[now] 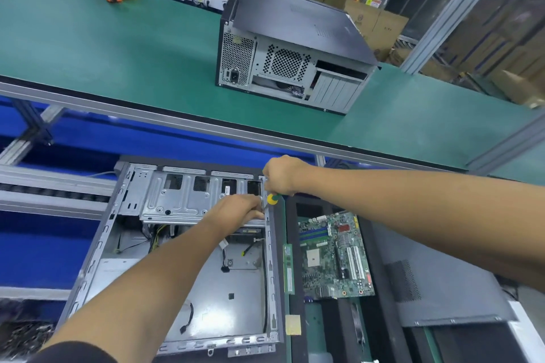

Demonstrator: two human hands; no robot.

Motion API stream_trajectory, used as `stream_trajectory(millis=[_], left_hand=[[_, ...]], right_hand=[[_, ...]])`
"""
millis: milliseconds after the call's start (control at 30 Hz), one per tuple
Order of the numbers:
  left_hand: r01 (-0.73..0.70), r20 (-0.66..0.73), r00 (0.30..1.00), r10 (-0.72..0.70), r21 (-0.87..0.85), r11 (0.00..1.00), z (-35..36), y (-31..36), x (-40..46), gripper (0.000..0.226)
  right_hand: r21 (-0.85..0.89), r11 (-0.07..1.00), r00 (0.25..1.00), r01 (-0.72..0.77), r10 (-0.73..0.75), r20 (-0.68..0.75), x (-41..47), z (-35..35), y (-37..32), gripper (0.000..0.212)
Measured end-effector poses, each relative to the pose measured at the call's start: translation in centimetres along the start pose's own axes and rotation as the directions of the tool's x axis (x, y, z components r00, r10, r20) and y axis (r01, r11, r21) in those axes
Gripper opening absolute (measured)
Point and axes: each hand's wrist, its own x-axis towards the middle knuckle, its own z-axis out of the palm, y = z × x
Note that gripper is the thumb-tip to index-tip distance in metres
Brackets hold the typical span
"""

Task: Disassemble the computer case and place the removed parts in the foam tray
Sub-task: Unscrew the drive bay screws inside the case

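The open computer case [182, 259] lies on its side at seven o'clock. The left hand [236, 211] rests on the drive cage [182, 200] at the case's far end, fingers curled over its right edge. Just beyond, the right hand [280, 175] is closed around a screwdriver [272, 198] with a yellow-green handle. At four o'clock, the foam tray [295, 244] holds a motherboard [336, 256] and memory stick [288, 268]. A second case [292, 47] stands at one o'clock on the green table [118, 53].

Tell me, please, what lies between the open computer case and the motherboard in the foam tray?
In the head view, a green RAM stick lies between the open case and the motherboard.
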Motion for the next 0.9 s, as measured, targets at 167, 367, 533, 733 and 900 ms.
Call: stream_trajectory(millis=[167,367,533,733,900], left_hand=[[0.029,0.019,0.999,-0.028,-0.033,0.999,-0.1,-0.1,0.0,0.025],[0.003,0.012,1.000,-0.002,-0.075,0.997,-0.2,0.0,-0.3,0.022],[0.031,0.014,0.999,-0.031,-0.026,0.999,-0.2,0.0,-0.1,0.024],[0.006,0.025,1.000,-0.005,-0.041,0.999,0.0,-0.3,-0.2,0.015],[-0.007,0.037,0.999,0.009,-0.043,0.999,0.0,-0.3,0.1,0.016]], right_hand=[[-0.262,0.926,0.962,0.273,-0.270,0.046,0.7,-0.4,-1.5,0.010],[-0.645,0.486,0.773,0.589,-0.571,0.276,-0.4,-0.6,0.7,0.028],[-0.709,0.156,0.612,0.688,-0.649,0.452,-0.1,-1.1,0.4,0.042],[-0.712,0.031,0.468,0.701,-0.774,0.427,0.2,-0.2,2.8,0.042],[0.014,0.938,0.914,0.346,-0.333,-0.232,0.1,2.0,1.4,0.016]])
